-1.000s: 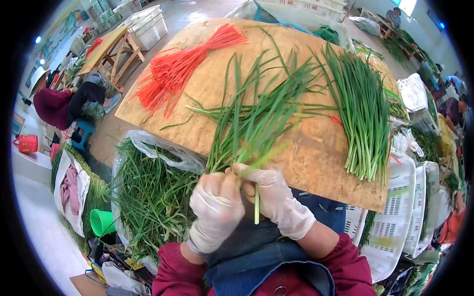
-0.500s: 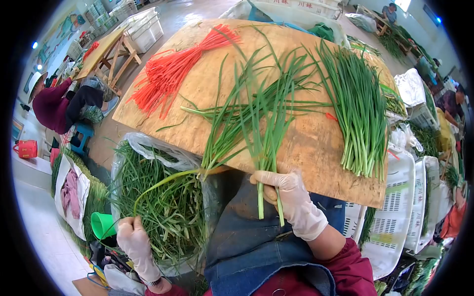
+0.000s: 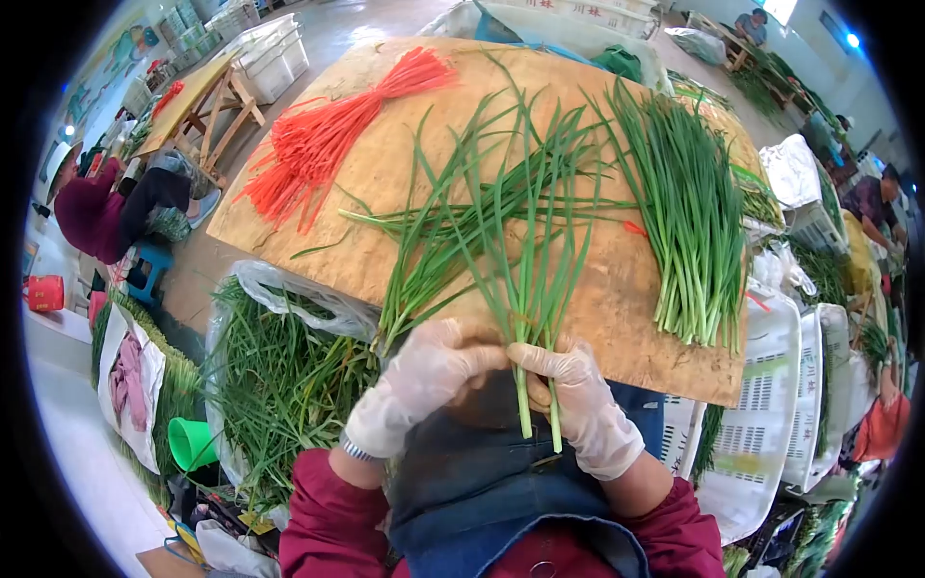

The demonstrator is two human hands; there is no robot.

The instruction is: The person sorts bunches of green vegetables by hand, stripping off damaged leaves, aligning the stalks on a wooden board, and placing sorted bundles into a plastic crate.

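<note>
A small bunch of garlic chives (image 3: pixel 525 279) stands fanned upward, its pale stem ends pointing down. My right hand (image 3: pixel 578 400), in a thin whitish glove, is closed around the stems with the thumb across them. My left hand (image 3: pixel 419 376), gloved too, has its curled fingertips against the same stems beside my right thumb; what they pinch is hidden. Loose garlic chives (image 3: pixel 424 260) lie crossed on the wooden board (image 3: pixel 328 231) behind. A large, neat pile of garlic chives (image 3: pixel 684 222) rests at the board's right side.
Red ties (image 3: pixel 328 140) lie bundled at the board's upper left. Below it, a plastic-lined container holds leafy scraps (image 3: pixel 289 385). A green cup (image 3: pixel 191 443) stands at lower left, white crates (image 3: pixel 756 424) at right. A person in purple (image 3: pixel 92 212) sits at left; others work at far right.
My left hand has come from over the scraps up to the stems in my right hand. The long yellowish leaf that trailed from it is gone from view. The right hand keeps its hold.
</note>
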